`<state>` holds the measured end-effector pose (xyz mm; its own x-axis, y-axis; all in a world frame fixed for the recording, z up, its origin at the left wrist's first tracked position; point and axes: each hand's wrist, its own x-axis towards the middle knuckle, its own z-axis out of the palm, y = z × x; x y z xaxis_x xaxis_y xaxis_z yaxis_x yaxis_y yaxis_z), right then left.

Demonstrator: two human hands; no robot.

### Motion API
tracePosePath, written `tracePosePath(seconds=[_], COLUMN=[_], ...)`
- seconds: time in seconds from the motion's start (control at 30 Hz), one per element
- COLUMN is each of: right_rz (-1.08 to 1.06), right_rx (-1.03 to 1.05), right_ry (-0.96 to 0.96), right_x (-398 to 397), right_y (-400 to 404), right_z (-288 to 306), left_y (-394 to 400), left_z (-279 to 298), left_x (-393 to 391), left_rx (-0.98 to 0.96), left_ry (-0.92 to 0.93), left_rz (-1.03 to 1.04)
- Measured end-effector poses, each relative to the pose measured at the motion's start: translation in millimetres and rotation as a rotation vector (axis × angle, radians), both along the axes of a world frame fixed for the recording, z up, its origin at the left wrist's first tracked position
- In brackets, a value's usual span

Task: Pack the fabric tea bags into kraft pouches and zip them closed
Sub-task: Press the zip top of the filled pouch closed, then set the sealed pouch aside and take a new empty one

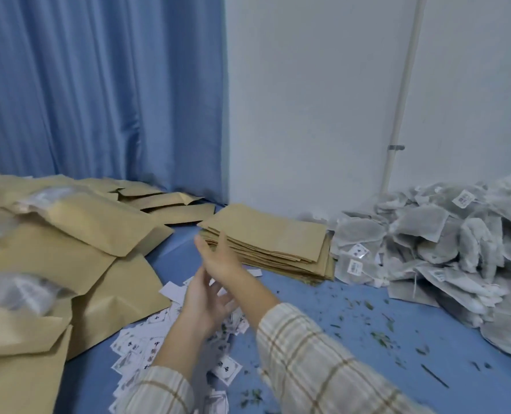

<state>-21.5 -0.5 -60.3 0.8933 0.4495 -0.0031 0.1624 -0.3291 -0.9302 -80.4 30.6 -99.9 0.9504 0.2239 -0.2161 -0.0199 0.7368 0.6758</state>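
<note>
Centrally: stack of flat kraft pouches (267, 243), tan paper, rectangular, edges slightly fanned, on blue table surface (323, 321). Right hand (218, 258), fingers extended and relaxed, grasping nothing, just beside the stack's near-left corner; contact uncertain through blur. Left hand (203, 303) directly below it, fingers loosely spread, likewise holding nothing, above scattered paper labels (135, 348), small white squares with dark print. Plaid sleeves (314, 363), cream with brown checks. Right side: heap of fabric tea bags (445, 252), grey-white mesh, pillow-shaped, some with printed tags. Left side: pile of filled kraft pouches (54, 252), puffed, several with translucent windows. Loose green leaf fragments (379, 336) strewn between. Behind: pleated blue curtain (99, 91), white wall (308, 100), pale vertical pipe (400, 100).
</note>
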Motion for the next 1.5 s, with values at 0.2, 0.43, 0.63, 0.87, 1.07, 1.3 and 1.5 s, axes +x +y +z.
tracePosePath(seconds=[0.2, 0.43, 0.63, 0.87, 1.07, 1.3, 1.5], right_rz=[-0.215, -0.244, -0.289, -0.452, -0.421, -0.358, -0.129], right_rx=[-0.262, -0.721, -1.011, -0.616, -0.307, -0.114, -0.336], right_ry=[-0.24, -0.618, -0.635, -1.293, -1.466, -1.581, -0.865], right_x=[53, 115, 146, 111, 77, 25, -25], right_y=[-50, -89, -117, -145, -169, -205, -224], right_z=[-50, -71, -85, -91, -82, -84, -75], left_y=[-39, -42, -43, -60, -80, -95, -123], left_z=[-16, -28, -41, -43, -28, -4, 4], left_x=[41, 88, 106, 105, 85, 49, 17], left_rx=[-0.052, -0.069, -0.074, -0.047, -0.054, 0.025, 0.926], left_ry=[0.089, 0.096, 0.104, 0.147, 0.089, 0.005, 0.136], left_rz=[-0.101, -0.038, -0.026, -0.038, -0.069, -0.017, 0.342])
